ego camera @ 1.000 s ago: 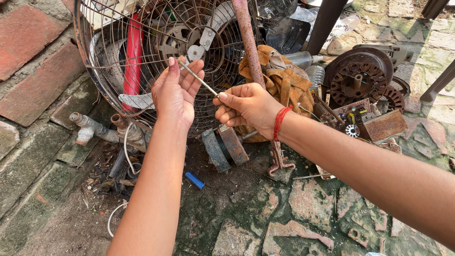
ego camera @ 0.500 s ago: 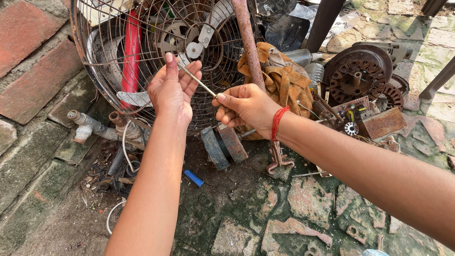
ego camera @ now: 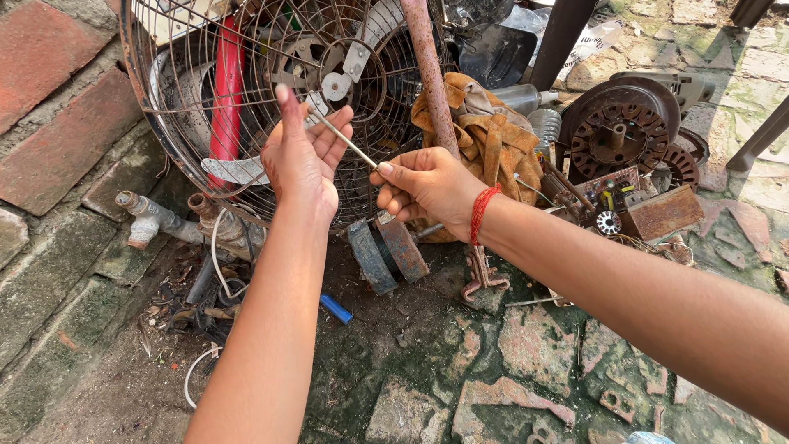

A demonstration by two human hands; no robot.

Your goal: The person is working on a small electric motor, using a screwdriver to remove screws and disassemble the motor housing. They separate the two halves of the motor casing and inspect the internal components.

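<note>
While kneeling over scrap, a person's right hand [ego camera: 423, 182] is pinching one end of a thin metal rod [ego camera: 345, 140] (seemingly light, stiff, slippery), left hand [ego camera: 302, 156] loosely cradling its other end beside a rusty fan cage [ego camera: 164, 123].

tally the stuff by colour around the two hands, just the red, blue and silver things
red: 2, the red blade behind the wire fan guard and the red thread wristband on the right hand
blue: 1, the small blue piece on the ground
silver: 1, the thin metal rod held between the left hand and the right hand
total: 4
</note>
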